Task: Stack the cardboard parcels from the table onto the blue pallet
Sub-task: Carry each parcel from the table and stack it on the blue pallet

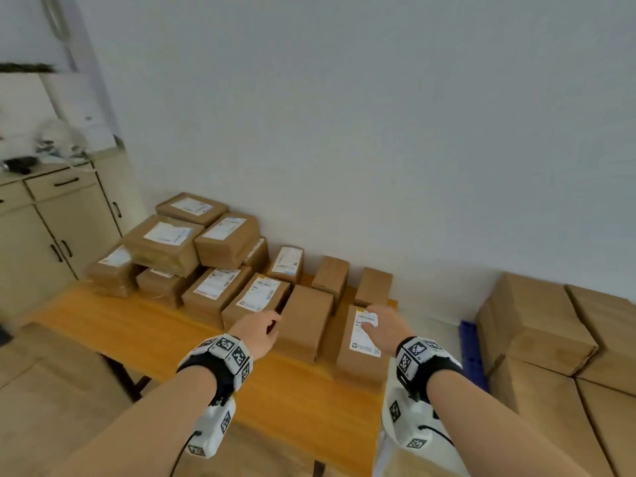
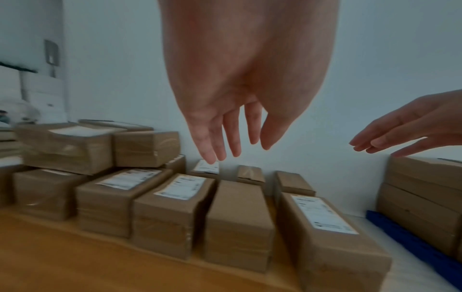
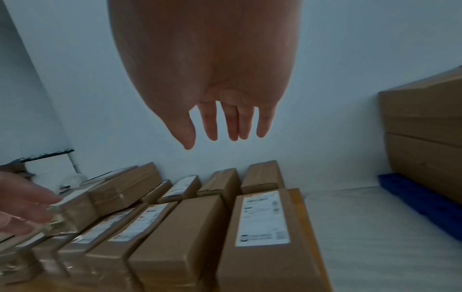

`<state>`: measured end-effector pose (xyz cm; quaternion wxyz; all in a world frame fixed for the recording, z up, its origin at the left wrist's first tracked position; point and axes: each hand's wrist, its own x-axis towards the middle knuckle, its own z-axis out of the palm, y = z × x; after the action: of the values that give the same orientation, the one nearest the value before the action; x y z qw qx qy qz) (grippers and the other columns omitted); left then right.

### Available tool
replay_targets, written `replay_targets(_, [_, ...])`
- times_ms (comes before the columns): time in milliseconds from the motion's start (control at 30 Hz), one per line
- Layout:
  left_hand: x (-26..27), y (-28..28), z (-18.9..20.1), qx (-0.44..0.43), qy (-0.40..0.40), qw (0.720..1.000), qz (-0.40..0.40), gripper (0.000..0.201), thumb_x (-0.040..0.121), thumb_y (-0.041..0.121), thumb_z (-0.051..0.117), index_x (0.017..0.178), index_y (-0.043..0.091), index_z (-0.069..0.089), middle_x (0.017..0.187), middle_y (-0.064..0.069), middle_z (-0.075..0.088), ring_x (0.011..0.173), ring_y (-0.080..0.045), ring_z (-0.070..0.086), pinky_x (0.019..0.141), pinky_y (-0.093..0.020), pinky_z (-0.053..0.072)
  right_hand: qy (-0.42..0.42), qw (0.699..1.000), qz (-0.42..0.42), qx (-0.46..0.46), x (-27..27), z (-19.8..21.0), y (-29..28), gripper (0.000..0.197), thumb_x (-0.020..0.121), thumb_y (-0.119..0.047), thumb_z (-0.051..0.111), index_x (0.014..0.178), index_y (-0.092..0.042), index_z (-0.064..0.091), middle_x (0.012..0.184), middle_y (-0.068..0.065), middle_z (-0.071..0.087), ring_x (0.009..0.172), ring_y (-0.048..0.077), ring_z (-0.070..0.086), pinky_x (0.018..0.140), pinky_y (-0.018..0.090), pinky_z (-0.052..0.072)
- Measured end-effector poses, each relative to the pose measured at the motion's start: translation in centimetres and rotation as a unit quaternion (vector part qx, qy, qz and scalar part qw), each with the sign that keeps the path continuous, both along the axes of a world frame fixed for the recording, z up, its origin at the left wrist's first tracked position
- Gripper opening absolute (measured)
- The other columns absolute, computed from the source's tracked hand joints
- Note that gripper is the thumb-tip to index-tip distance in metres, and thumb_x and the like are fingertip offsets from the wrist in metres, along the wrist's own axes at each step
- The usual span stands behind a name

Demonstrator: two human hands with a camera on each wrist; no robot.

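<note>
Over on the blue pallet (image 1: 472,352) at the right sit a few big cartons (image 1: 540,325) already; I'd say the job is barely started, since roughly thirteen parcels (image 1: 254,297) are on the wooden surface (image 1: 137,325). Both the left hand (image 1: 257,331) and right hand (image 1: 384,326) hover over the front row, fingers loose, holding nothing.

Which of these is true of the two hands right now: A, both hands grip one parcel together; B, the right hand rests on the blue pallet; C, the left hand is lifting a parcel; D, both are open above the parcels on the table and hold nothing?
D: the left hand and right hand hang with straight fingers above the parcels, gripping none.
</note>
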<state>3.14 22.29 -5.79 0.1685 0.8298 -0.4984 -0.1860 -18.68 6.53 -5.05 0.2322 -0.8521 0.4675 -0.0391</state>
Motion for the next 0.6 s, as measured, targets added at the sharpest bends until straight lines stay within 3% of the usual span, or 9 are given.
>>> replay_targets(133, [4.8,4.1,0.8,0.006,-0.017,0.999,0.038,0.04,0.096,0.023,0.048,0.136,0.023,0.045,0.134,0.001,0.054,0.119,-0.016,0.053,0.096,-0.027,0.046,-0.008,0.999,0.038,-0.001,5.3,0.4,2.9,0.047,0.095,-0.03,0.049,0.139,-0.014,0.041,0.142,0.008,0.044,0.127,0.024,0.045,0.106,0.035,0.038])
replay_targets(267, [8.2,6.5,1.1,0.01,-0.031,0.998,0.06,0.04,0.096,0.022,0.048,0.136,0.021,0.044,0.132,0.001,0.055,0.115,-0.016,0.055,0.09,-0.024,0.046,0.012,0.997,0.074,0.001,10.0,0.6,4.8,0.05,0.097,-0.032,0.045,0.143,-0.015,0.035,0.146,0.008,0.039,0.133,0.025,0.04,0.109,0.036,0.034])
replay_targets(467, [12.7,6.9,0.3,0.014,-0.016,0.996,0.088,0.041,0.097,0.024,0.048,0.138,0.022,0.042,0.138,0.0,0.05,0.122,-0.017,0.051,0.096,-0.027,0.045,0.007,0.993,0.12,0.0,17.0,-0.2,4.7,0.035,0.095,-0.032,0.049,0.126,-0.016,0.051,0.128,0.004,0.055,0.114,0.022,0.054,0.097,0.033,0.044])
replay_targets(600, [16.2,5.7,-0.1,0.011,-0.014,0.995,0.1,0.043,0.096,0.024,0.049,0.138,0.023,0.042,0.137,0.001,0.049,0.119,-0.015,0.052,0.093,-0.024,0.044,-0.004,0.994,0.108,0.025,21.3,-0.9,3.1,0.046,0.094,-0.031,0.051,0.137,-0.019,0.044,0.14,0.005,0.047,0.124,0.024,0.048,0.102,0.036,0.042])
